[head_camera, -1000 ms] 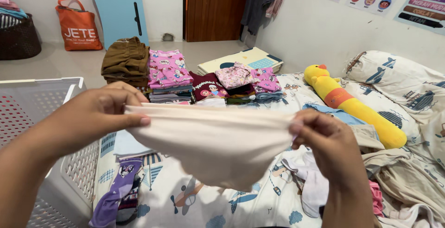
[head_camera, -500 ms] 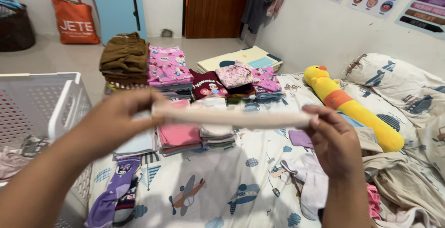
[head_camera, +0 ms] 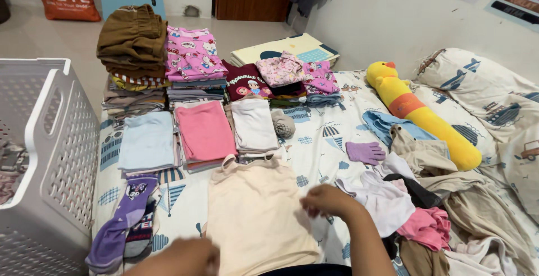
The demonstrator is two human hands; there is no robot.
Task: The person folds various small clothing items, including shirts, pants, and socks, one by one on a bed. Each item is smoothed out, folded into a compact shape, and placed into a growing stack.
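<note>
Shirt: your cream top (head_camera: 255, 214) lay flat on the bedsheet (head_camera: 320, 147) — neckline just beside the folded stacks (head_camera: 202, 133).
Right hand (head_camera: 325, 200): pinched its right edge.
Left hand (head_camera: 185, 256): blurred — grip unclear.

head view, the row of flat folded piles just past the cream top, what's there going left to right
light blue pile → pink pile → white pile → grey balled socks
</note>
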